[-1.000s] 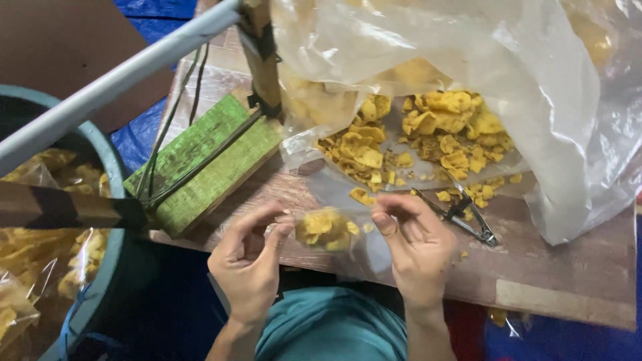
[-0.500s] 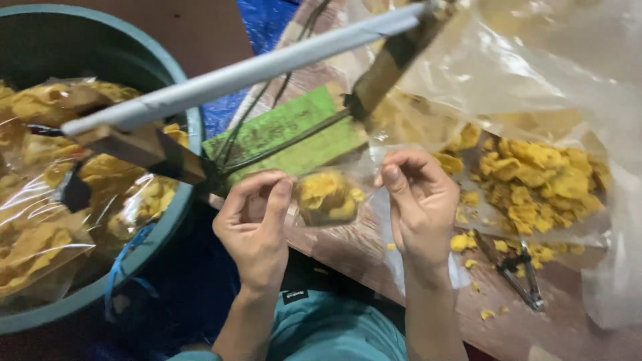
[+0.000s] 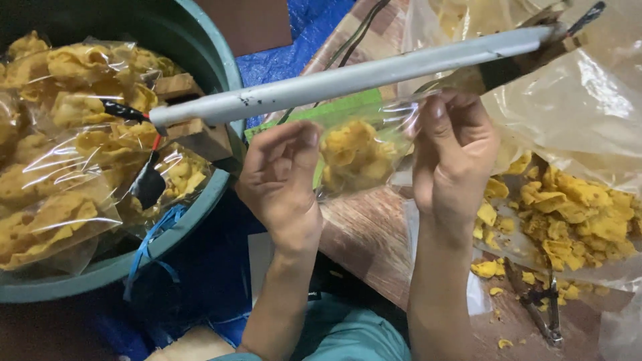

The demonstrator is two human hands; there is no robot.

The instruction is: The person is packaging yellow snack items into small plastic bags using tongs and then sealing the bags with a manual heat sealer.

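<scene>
Small clear plastic bag of crinkled yellow chips: thin glossy film, lumpy contents, held up just under a long pale grey bar that slants across the view. Left hand: thumb and forefingers pinched on the bag's left edge. Right hand: fingers curled and gripping the bag's right top corner, close to the bar's dark-taped wooden end. Green painted wooden block: mostly hidden behind the bag and hands. Round teal plastic tub: at left, filled with sealed clear packets of the same yellow chips, its far side cut off. Large crumpled clear plastic sack: at right, loose yellow chips spilling from it onto a worn brown wooden tabletop. Metal tongs: lying near the crumbs, partly blurred. Blue tarpaulin: beneath and beyond the table.
</scene>
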